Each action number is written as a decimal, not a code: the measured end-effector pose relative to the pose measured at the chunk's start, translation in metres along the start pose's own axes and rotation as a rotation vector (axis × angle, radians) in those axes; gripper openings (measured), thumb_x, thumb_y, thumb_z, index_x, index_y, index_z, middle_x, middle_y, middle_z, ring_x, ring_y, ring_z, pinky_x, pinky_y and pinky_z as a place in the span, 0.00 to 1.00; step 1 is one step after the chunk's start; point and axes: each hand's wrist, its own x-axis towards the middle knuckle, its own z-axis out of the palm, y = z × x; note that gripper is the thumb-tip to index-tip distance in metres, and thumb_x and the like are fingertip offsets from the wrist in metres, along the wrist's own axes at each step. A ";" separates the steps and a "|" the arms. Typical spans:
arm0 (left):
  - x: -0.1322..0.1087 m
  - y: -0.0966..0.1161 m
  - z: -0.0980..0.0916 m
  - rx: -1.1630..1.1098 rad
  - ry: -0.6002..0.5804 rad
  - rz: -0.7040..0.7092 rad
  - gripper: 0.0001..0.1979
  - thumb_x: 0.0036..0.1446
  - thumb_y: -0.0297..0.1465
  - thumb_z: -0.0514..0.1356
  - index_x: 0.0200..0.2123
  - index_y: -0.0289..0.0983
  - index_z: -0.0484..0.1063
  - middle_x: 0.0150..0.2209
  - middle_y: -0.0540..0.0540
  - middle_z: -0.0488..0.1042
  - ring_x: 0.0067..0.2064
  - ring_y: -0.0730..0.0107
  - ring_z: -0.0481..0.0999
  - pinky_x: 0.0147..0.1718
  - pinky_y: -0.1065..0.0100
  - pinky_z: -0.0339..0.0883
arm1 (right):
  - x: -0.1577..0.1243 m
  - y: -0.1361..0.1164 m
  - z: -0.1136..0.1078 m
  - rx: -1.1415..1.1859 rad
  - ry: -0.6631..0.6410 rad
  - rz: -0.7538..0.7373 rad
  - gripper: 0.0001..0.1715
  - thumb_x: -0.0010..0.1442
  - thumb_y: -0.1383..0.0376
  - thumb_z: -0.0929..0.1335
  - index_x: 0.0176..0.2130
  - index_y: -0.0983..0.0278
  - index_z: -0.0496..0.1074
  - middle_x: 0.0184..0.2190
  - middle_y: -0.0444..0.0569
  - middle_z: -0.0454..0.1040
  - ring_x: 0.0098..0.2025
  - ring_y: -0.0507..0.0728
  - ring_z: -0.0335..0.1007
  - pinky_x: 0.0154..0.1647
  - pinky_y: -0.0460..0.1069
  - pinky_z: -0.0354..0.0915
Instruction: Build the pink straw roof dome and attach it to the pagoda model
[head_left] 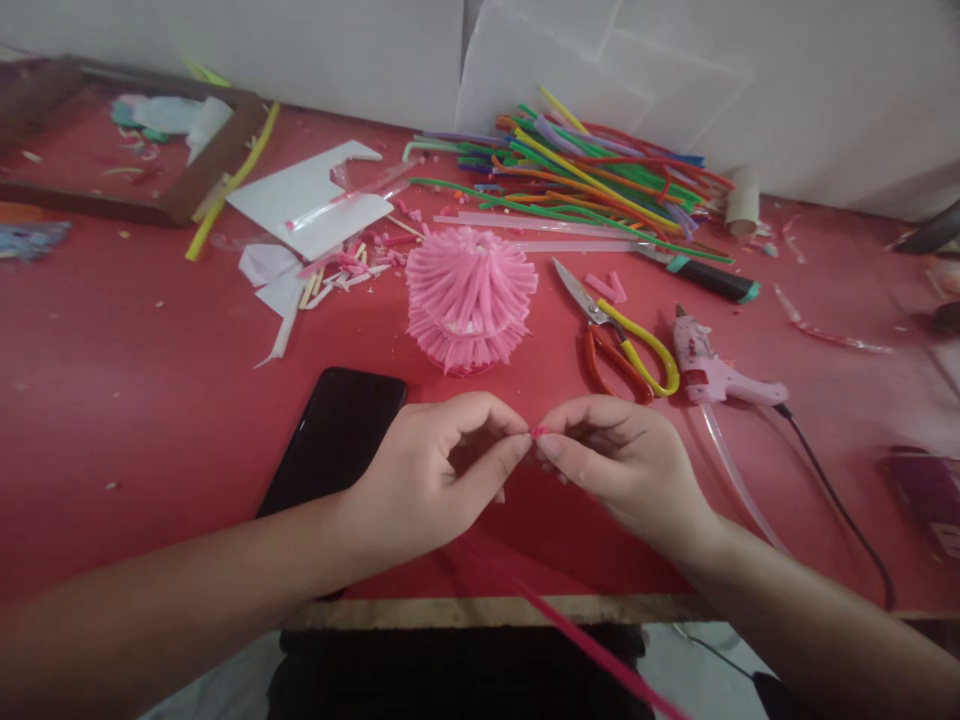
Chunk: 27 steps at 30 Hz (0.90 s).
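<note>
My left hand (439,465) and my right hand (619,460) meet fingertip to fingertip over the red table (150,400), both pinched on the tip of a thin pink straw (538,431). The straw runs down between my wrists and off past the table's front edge toward me, blurred. Just beyond my hands stands a pink ball made of many short straw pieces (469,298). A black phone (337,435) lies flat beside my left wrist.
Yellow-and-red handled scissors (619,335) and a pink glue gun (709,370) with its cord lie to the right. A heap of coloured straws (585,175) is at the back. White paper sheets (315,200), straw scraps, a cardboard tray (112,140) sit at left.
</note>
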 end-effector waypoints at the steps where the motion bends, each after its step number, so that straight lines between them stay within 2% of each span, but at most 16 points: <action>1: 0.001 0.000 0.000 -0.039 -0.019 -0.038 0.06 0.63 0.32 0.59 0.35 0.37 0.73 0.23 0.54 0.74 0.23 0.79 0.74 0.22 0.80 0.66 | -0.001 0.000 0.001 -0.031 0.020 -0.023 0.04 0.54 0.65 0.74 0.30 0.63 0.76 0.23 0.43 0.75 0.23 0.48 0.69 0.23 0.42 0.66; 5: 0.007 0.003 -0.001 -0.297 -0.124 -0.213 0.06 0.60 0.31 0.61 0.31 0.35 0.73 0.23 0.53 0.75 0.22 0.81 0.73 0.23 0.80 0.67 | -0.002 0.000 0.004 -0.255 0.059 -0.203 0.03 0.56 0.70 0.70 0.30 0.63 0.74 0.24 0.42 0.76 0.24 0.48 0.71 0.22 0.41 0.66; 8: 0.013 0.004 -0.002 -0.585 -0.235 -0.399 0.07 0.57 0.29 0.61 0.27 0.34 0.70 0.20 0.52 0.73 0.18 0.82 0.69 0.18 0.80 0.63 | 0.000 0.001 0.001 -0.562 0.086 -0.521 0.06 0.56 0.74 0.68 0.31 0.63 0.72 0.26 0.44 0.75 0.26 0.50 0.71 0.26 0.43 0.68; 11: 0.016 0.004 -0.002 -0.761 -0.275 -0.579 0.07 0.53 0.28 0.61 0.24 0.35 0.67 0.16 0.54 0.69 0.15 0.83 0.63 0.13 0.81 0.57 | 0.002 0.002 -0.005 -0.836 0.090 -0.879 0.07 0.57 0.75 0.68 0.33 0.63 0.71 0.27 0.47 0.75 0.30 0.53 0.72 0.34 0.48 0.71; 14: 0.015 0.003 -0.001 -0.761 -0.288 -0.600 0.07 0.53 0.28 0.61 0.25 0.35 0.66 0.16 0.56 0.67 0.14 0.83 0.61 0.13 0.81 0.57 | 0.005 0.003 -0.011 -0.972 0.026 -1.025 0.08 0.56 0.76 0.70 0.35 0.64 0.72 0.27 0.48 0.75 0.32 0.55 0.72 0.37 0.51 0.72; 16: 0.012 0.003 0.001 -0.649 -0.262 -0.498 0.08 0.55 0.29 0.61 0.27 0.35 0.66 0.18 0.55 0.68 0.16 0.82 0.64 0.15 0.80 0.59 | 0.006 0.003 -0.014 -0.956 0.008 -1.011 0.09 0.55 0.77 0.70 0.34 0.64 0.72 0.27 0.48 0.74 0.33 0.55 0.72 0.38 0.51 0.72; 18: 0.009 0.003 0.001 -0.489 -0.220 -0.372 0.07 0.57 0.30 0.61 0.29 0.35 0.66 0.20 0.55 0.69 0.18 0.82 0.67 0.18 0.80 0.62 | 0.008 0.002 -0.014 -0.862 0.019 -0.920 0.09 0.55 0.77 0.69 0.34 0.64 0.72 0.28 0.48 0.75 0.33 0.54 0.73 0.37 0.49 0.72; 20: 0.007 0.002 0.001 -0.356 -0.183 -0.278 0.06 0.59 0.30 0.60 0.31 0.35 0.67 0.21 0.55 0.70 0.21 0.81 0.68 0.21 0.79 0.65 | 0.009 0.001 -0.014 -0.725 0.004 -0.754 0.09 0.56 0.75 0.68 0.38 0.64 0.74 0.32 0.48 0.78 0.33 0.53 0.74 0.36 0.47 0.72; 23: 0.006 0.002 -0.001 -0.227 -0.140 -0.190 0.06 0.60 0.30 0.59 0.31 0.36 0.67 0.23 0.55 0.69 0.22 0.81 0.69 0.23 0.78 0.65 | 0.009 -0.001 -0.015 -0.486 -0.133 -0.445 0.09 0.61 0.70 0.68 0.42 0.62 0.76 0.35 0.47 0.79 0.33 0.51 0.75 0.33 0.46 0.71; 25: 0.006 0.001 -0.002 -0.154 -0.121 -0.129 0.06 0.61 0.29 0.59 0.31 0.36 0.67 0.23 0.55 0.69 0.23 0.81 0.68 0.22 0.78 0.63 | 0.009 -0.003 -0.017 -0.336 -0.200 -0.268 0.07 0.63 0.65 0.68 0.41 0.62 0.77 0.34 0.47 0.79 0.33 0.51 0.75 0.33 0.45 0.71; 27: 0.005 0.000 -0.002 -0.093 -0.114 -0.075 0.06 0.61 0.29 0.58 0.30 0.36 0.67 0.23 0.55 0.69 0.23 0.81 0.67 0.22 0.78 0.61 | 0.009 -0.005 -0.018 -0.238 -0.200 -0.139 0.07 0.63 0.62 0.70 0.38 0.62 0.78 0.33 0.47 0.80 0.33 0.52 0.76 0.34 0.46 0.72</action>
